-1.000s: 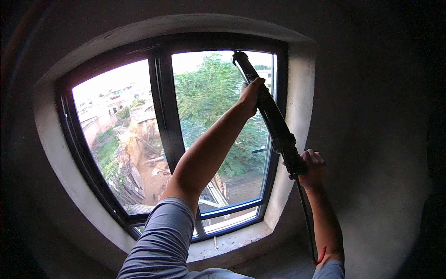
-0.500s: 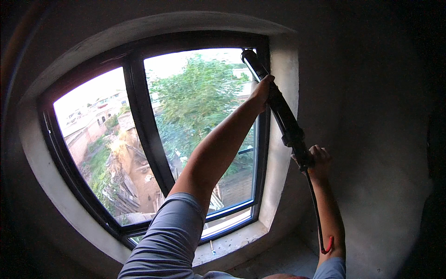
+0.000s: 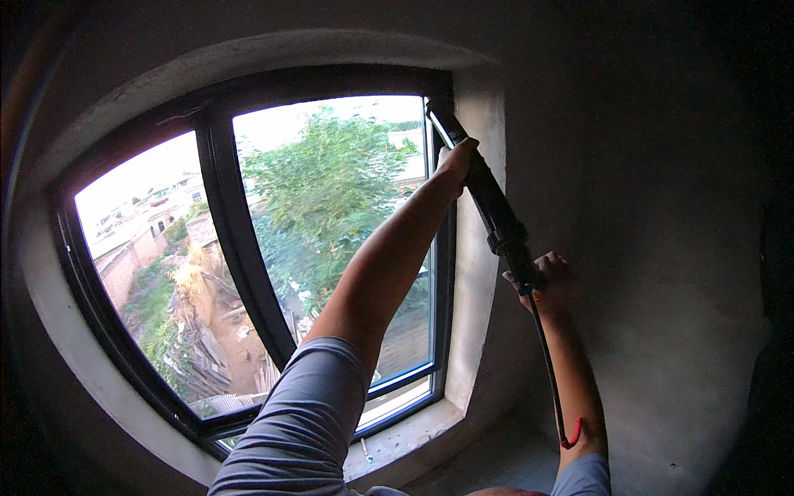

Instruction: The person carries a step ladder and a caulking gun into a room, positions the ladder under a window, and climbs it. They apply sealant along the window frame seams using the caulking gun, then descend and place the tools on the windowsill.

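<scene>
Two grips on one long tool (image 3: 495,207), work underway up top! Left grip (image 3: 456,165) is wrapped around the barrel, right grip (image 3: 550,281) clamped on its rear end. Just above the left grip, the tool's nose reaches the window frame's (image 3: 240,240) upper right corner; contact can't be told. How much is done or left? Too dark along that frame to say. Materials now: smooth black barrel, a slim dark cord (image 3: 546,364) hanging below the right grip to a curved red end (image 3: 576,432). Left of the left grip, clear flat glass (image 3: 322,190); right, rough pale plaster (image 3: 475,289).
</scene>
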Tool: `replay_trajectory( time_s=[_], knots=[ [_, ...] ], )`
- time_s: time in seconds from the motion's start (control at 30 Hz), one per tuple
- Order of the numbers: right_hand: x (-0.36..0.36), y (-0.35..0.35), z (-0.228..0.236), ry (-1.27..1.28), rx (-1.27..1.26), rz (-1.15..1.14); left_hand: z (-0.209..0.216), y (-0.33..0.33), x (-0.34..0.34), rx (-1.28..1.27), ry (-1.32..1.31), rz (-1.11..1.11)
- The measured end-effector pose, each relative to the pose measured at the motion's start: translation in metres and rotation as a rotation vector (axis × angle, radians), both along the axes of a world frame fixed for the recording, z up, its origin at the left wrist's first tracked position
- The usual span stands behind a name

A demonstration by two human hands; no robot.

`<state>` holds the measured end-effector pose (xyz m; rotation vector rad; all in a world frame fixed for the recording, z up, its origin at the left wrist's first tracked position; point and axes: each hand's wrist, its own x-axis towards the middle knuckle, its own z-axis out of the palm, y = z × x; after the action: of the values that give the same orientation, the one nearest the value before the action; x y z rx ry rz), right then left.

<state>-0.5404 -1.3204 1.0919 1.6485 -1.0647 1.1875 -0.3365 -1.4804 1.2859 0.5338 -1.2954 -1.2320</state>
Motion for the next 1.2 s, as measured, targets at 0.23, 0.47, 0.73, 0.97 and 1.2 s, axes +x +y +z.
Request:
replay_trajectory(
  time_s=[0.23,0.47,0.73,0.97,1.2],
  knots=[
    [0.011,0.044,0.005,-0.285,0.64,0.545,0.022,0.002,0.004,0.077,-0.051,0.048],
    [0.03,0.069,0.035,-0.179,0.608,0.544,0.046,0.033,0.021,0.053,-0.342,0.193],
    [0.062,0.13,0.074,-0.418,0.497,0.52,0.044,0.065,0.029,-0.357,-0.368,-0.161],
    [0.052,0.154,0.091,-0.335,0.491,0.551,0.044,0.105,-0.003,-0.089,0.089,-0.067],
    [0.063,0.171,0.109,-0.349,0.444,0.502,0.062,0.128,-0.006,0.06,0.117,0.04]
  ],
)
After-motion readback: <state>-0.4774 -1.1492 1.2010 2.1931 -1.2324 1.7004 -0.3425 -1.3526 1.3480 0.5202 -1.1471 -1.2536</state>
